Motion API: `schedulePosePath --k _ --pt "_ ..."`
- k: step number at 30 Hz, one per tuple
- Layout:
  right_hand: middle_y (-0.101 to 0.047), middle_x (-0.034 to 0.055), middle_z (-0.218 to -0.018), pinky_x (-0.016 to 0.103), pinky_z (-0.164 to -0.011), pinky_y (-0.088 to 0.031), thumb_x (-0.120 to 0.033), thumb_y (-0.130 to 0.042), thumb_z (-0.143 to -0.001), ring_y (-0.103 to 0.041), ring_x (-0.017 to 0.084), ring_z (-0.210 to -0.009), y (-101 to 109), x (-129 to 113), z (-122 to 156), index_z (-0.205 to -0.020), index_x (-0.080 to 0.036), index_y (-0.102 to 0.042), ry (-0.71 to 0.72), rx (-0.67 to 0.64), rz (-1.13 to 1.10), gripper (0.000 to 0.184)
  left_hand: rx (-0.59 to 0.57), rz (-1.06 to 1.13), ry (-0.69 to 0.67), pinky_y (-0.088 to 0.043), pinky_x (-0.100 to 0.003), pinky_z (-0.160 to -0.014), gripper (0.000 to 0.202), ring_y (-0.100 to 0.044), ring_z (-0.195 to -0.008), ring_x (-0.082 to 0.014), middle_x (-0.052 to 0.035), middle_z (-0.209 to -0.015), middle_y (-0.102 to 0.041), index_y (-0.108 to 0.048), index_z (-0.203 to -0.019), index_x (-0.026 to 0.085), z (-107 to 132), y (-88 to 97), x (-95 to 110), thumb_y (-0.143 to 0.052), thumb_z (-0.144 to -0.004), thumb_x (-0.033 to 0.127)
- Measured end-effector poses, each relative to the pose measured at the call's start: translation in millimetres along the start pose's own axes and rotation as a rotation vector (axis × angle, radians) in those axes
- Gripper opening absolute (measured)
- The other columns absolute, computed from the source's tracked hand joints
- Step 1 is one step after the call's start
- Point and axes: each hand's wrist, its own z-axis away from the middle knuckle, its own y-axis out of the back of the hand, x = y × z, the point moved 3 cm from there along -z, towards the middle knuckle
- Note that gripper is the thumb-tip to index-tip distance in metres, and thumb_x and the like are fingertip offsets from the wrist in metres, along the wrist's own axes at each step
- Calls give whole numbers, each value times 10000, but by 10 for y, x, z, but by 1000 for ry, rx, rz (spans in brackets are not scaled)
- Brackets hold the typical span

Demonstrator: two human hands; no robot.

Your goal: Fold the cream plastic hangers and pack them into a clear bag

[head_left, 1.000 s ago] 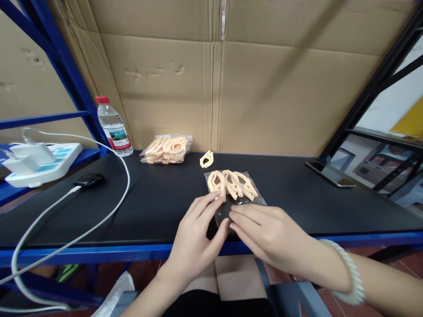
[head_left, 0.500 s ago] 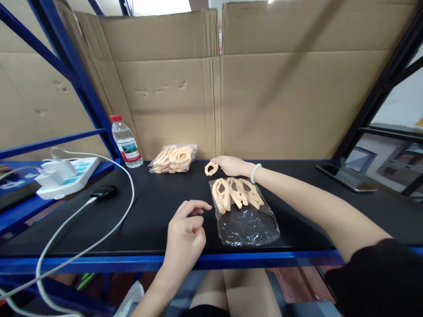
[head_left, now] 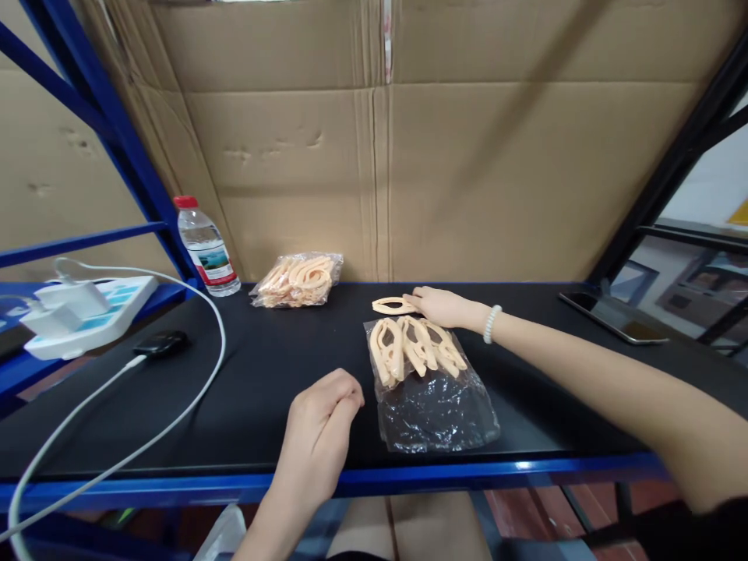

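A loose peach plastic clip [head_left: 386, 306], shaped like a large clothes peg, lies along the table behind the clear bag. The fingers of my right hand [head_left: 441, 306] are closed on its right end. In front of it, the clear plastic bag [head_left: 438, 417] lies flat, its upper part holding several peach clips [head_left: 418, 345] side by side. My left hand [head_left: 321, 421] is curled into a fist left of this bag, near the table's front edge. Nothing shows in that fist, though its inner side is hidden.
At the back stand a filled bag of similar clips [head_left: 299, 280] and a water bottle [head_left: 207, 249]. A power strip [head_left: 93, 315], a white cable [head_left: 219, 358] and a black device [head_left: 162, 343] are at left. A phone [head_left: 611, 315] lies at right; cardboard [head_left: 491, 179] walls the back.
My right hand has shifted right, and the loose clip has turned from a rounded view to a long, narrow one. My left fingers have curled from half-extended into a fist. The view has tilted down slightly.
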Motion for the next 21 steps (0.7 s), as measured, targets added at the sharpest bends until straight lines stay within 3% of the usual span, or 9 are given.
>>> schedulePosePath --k 4,9,13,17,21 --pt "-595 157 -1031 320 -794 -489 -159 -354 -997 -612 210 -851 36 41 553 -1201 -70 -601 -66 11 -4 333 -41 31 39 -262 -275 -486 271 -376 -478 -128 22 -491 -370 -326 -506 206 31 -17 -41 -345 -776 217" --pt "-592 144 -1032 335 -786 -524 -164 -353 -994 -628 205 -825 77 71 1040 -1269 -92 -565 -138 61 -6 355 -112 53 67 -213 -281 -477 249 -299 -478 -116 28 -488 -296 -265 -496 207 22 -64 -68 -348 -730 212" --pt "-627 156 -1021 410 -841 -546 -182 -390 -974 -636 254 -911 21 111 1318 -1238 -88 -596 -161 126 7 349 -102 71 83 -230 -276 -473 238 -323 -470 -115 26 -475 -326 -292 -472 204 43 -56 -82 -358 -700 201" --pt "-599 168 -1279 465 -1008 -496 -210 -398 -965 -589 284 -1167 -43 69 1607 -1271 -122 -582 -167 245 -59 368 -73 83 61 -281 -266 -470 226 -388 -464 -121 25 -470 -398 -350 -479 203 73 -26 -75 -354 -702 167" --pt "-544 143 -1382 428 -1064 -461 -196 -356 -984 -555 253 -1240 -14 -177 1905 -1379 -132 -498 -206 258 -83 424 94 -30 -61 -378 -253 -562 182 -511 -586 -133 17 -623 -537 -491 -619 191 68 24 2 -389 -742 103"
